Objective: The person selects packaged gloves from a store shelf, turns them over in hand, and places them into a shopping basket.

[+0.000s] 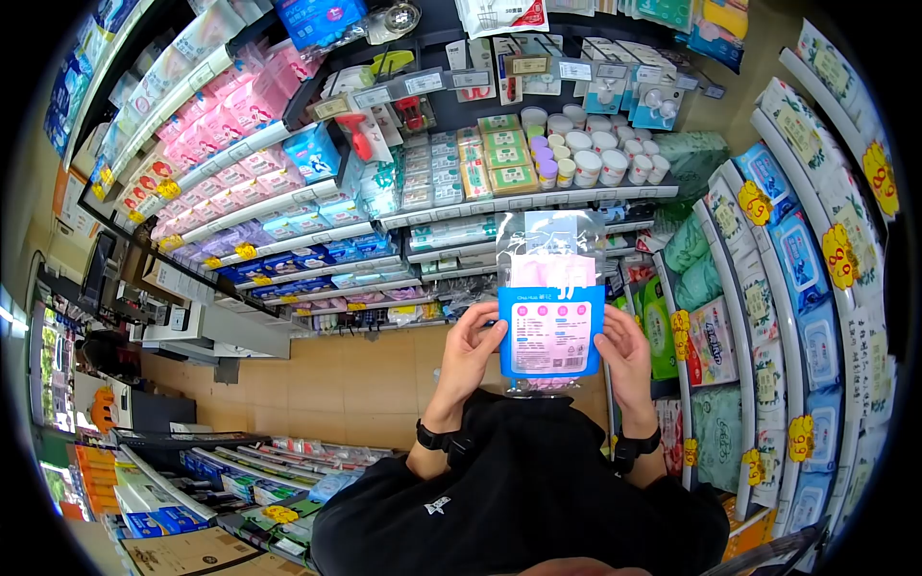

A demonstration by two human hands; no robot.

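Note:
A clear plastic packet with a blue and pink printed panel is held upright in front of my chest. Its transparent top shows something pink inside, whose kind I cannot make out. My left hand pinches the packet's left edge, thumb on the near face. On the opposite edge, my right hand grips it between thumb and fingers. Both wrists wear black bands. Small print covers the panel facing me.
Ahead, a shelf carries white tubs and boxed goods, with hanging tools above. Pink packs fill the left shelves. Wipes and green packs line the right shelves. Tiled floor lies below; another rack stands lower left.

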